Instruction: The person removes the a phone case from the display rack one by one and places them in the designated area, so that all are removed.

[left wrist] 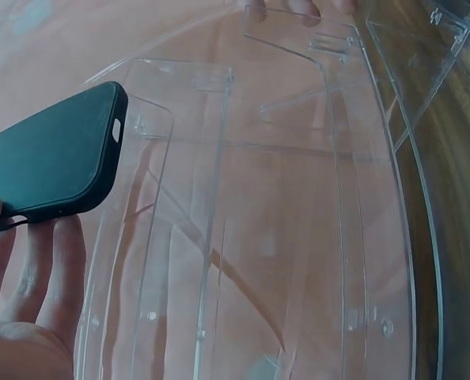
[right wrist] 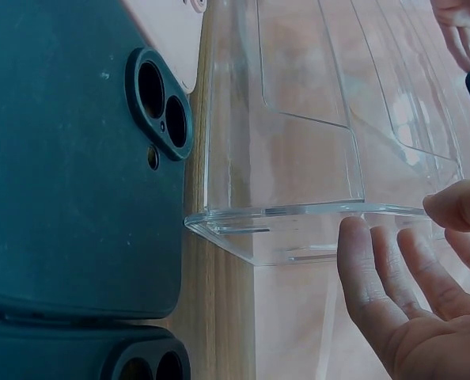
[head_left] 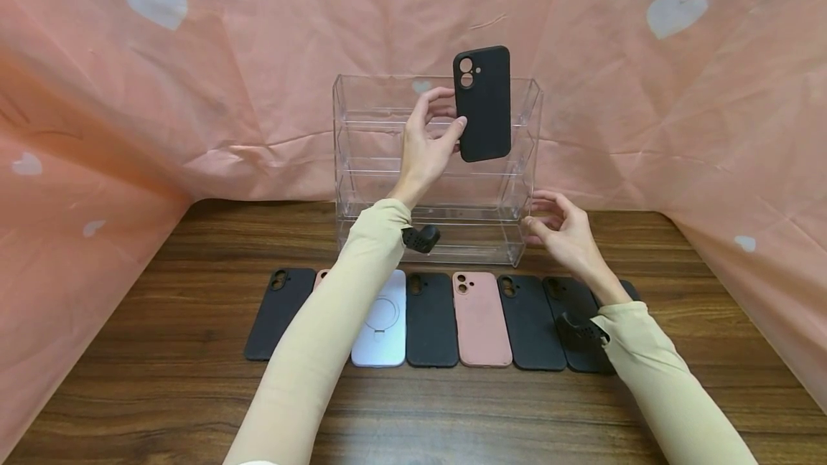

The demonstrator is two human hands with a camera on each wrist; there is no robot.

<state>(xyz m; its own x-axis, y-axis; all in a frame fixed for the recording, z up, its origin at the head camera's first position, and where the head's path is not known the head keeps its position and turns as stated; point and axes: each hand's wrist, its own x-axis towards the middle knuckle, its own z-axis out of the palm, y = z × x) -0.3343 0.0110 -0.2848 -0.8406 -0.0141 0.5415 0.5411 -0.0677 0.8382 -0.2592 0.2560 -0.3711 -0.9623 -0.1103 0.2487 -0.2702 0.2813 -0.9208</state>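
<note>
My left hand (head_left: 428, 142) pinches a black phone case (head_left: 486, 106) by its left edge. The case is upright, camera cutouts at the top, in front of the upper part of a clear acrylic tiered rack (head_left: 429, 257). In the left wrist view, the lower end of the case (left wrist: 53, 158) shows past my fingers. At the rack's right side is my right hand (head_left: 565, 232), its fingers slightly bent and spread. The right wrist view has the thumb at the side panel's edge and the fingertips (right wrist: 354, 237) close along its outer face.
A row of phone cases lies before the rack: a white one with a ring (head_left: 381, 329), a pink one (head_left: 481, 321) and several black ones (head_left: 431, 325). My left sleeve (head_left: 336, 314) covers part of another pink case. Pink cloth (head_left: 278, 34) hangs behind the wooden table (head_left: 161, 379).
</note>
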